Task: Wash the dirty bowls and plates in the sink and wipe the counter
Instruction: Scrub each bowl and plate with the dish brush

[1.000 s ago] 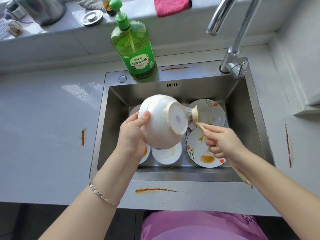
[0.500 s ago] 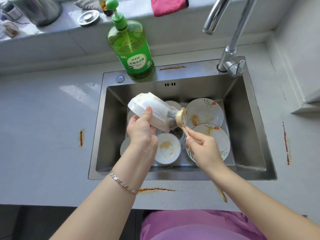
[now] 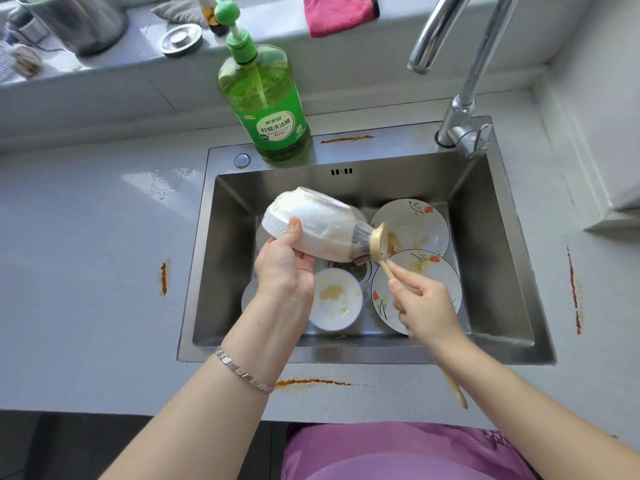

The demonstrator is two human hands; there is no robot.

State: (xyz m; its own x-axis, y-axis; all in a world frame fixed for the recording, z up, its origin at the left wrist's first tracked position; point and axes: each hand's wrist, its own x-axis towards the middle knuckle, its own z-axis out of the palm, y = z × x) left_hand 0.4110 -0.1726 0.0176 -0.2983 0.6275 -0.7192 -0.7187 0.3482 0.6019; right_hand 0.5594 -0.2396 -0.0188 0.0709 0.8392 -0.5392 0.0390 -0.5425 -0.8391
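Between both hands, the left hand (image 3: pixel 284 268) grips a soapy bowl (image 3: pixel 311 225); the right hand (image 3: pixel 427 303) clutches a brush (image 3: pixel 375 242) against it.

- A home kitchen: a stainless steel sink (image 3: pixel 485 244) set into a pale counter (image 3: pixel 86 271), centre of the frame.
- Chrome faucet (image 3: pixel 464 109) at upper right; green dish soap pump bottle (image 3: pixel 273 109) on the sink's back rim.
- Food-smeared floral plates (image 3: pixel 415 220) in the basin.
- Pink cloth (image 3: pixel 339 12) at the top edge.
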